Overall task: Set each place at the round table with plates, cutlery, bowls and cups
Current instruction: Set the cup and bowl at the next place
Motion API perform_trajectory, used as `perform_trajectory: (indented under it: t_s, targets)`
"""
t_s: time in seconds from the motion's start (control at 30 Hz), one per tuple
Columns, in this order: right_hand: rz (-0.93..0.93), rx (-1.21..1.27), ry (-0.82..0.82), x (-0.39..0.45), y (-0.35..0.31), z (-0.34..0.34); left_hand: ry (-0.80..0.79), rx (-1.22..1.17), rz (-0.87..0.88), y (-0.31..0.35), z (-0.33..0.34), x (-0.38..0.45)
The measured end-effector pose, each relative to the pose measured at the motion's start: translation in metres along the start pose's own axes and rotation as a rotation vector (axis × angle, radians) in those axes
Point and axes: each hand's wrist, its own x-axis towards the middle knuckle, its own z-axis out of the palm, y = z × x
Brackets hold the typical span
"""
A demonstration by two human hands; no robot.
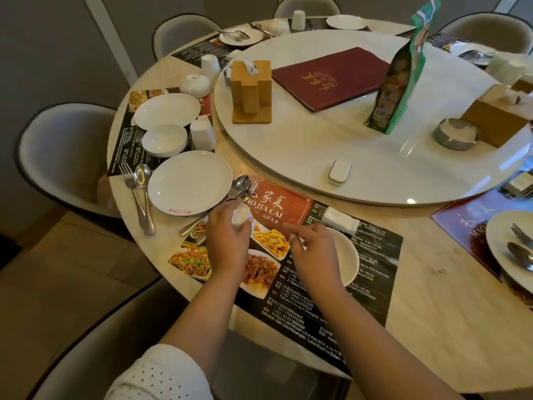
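On the printed placemat (317, 298) in front of me, my left hand (227, 241) is closed around a small white cup (241, 216) near the mat's upper left. My right hand (314, 255) hovers with fingers apart over the left part of a white bowl (350, 255); I cannot tell whether it touches it. A second white cup (341, 220) lies on its side just beyond the bowl. A spoon and fork (236, 189) lie across the mat's left corner beside a white plate (189, 183). Another fork and spoon (138, 192) lie left of that plate.
The left neighbour's mat holds a plate (167, 111), bowl (164, 140) and upturned cup (202, 134). The lazy Susan (317, 157) carries a wooden napkin holder (251, 90), red menu (331, 76), green bag (401, 82), ashtray (455, 134) and small white box (339, 171). A plate with cutlery (513, 246) sits right.
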Motion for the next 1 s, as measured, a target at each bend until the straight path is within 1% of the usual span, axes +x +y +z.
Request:
perform_trajectory:
  t_s: [0.07, 0.13, 0.17, 0.23, 0.27, 0.3, 0.37, 0.47, 0.5, 0.57, 0.63, 0.7, 0.8, 0.9, 1.0]
  targets:
    - [-0.003, 0.013, -0.013, 0.005, -0.002, -0.001, -0.005, -0.095, -0.008, 0.006, -0.005, 0.001]
    - [0.013, 0.076, -0.030, 0.009, -0.005, -0.005, -0.052, -0.303, -0.075, 0.018, -0.008, 0.000]
    - [0.051, 0.156, -0.054, 0.010, -0.007, -0.007, -0.100, -0.457, -0.130, 0.025, -0.009, -0.001]
    - [0.167, 0.421, -0.132, 0.012, -0.011, -0.013, -0.207, -0.729, -0.233, 0.040, -0.007, -0.006]
    - [0.210, 0.549, -0.158, 0.013, -0.011, -0.017, -0.240, -0.798, -0.255, 0.046, -0.005, -0.009]
    - [0.232, 0.625, -0.170, 0.014, -0.010, -0.020, -0.261, -0.837, -0.268, 0.052, -0.002, -0.011]
    - [0.221, 0.651, -0.155, 0.016, -0.005, -0.028, -0.294, -0.896, -0.284, 0.059, 0.006, -0.017]
    - [0.249, 0.641, -0.080, 0.017, 0.005, -0.041, -0.375, -0.996, -0.345, 0.067, 0.019, -0.028]
    - [0.262, 0.678, -0.059, 0.017, 0.008, -0.047, -0.407, -0.992, -0.357, 0.070, 0.023, -0.031]
    - [0.270, 0.755, -0.006, 0.021, 0.016, -0.060, -0.473, -0.906, -0.337, 0.077, 0.033, -0.037]
    - [0.249, 0.724, 0.075, 0.025, 0.023, -0.076, -0.515, -0.751, -0.255, 0.086, 0.043, -0.040]
    - [0.207, 0.605, 0.145, 0.027, 0.032, -0.094, -0.533, -0.603, -0.154, 0.097, 0.054, -0.040]
    - [0.151, 0.358, 0.191, 0.029, 0.046, -0.118, -0.572, -0.479, -0.053, 0.119, 0.067, -0.041]
    - [0.129, 0.200, 0.187, 0.032, 0.057, -0.136, -0.626, -0.387, -0.037, 0.134, 0.080, -0.045]
    - [0.126, 0.110, 0.130, 0.034, 0.070, -0.146, -0.665, -0.352, -0.038, 0.139, 0.095, -0.050]
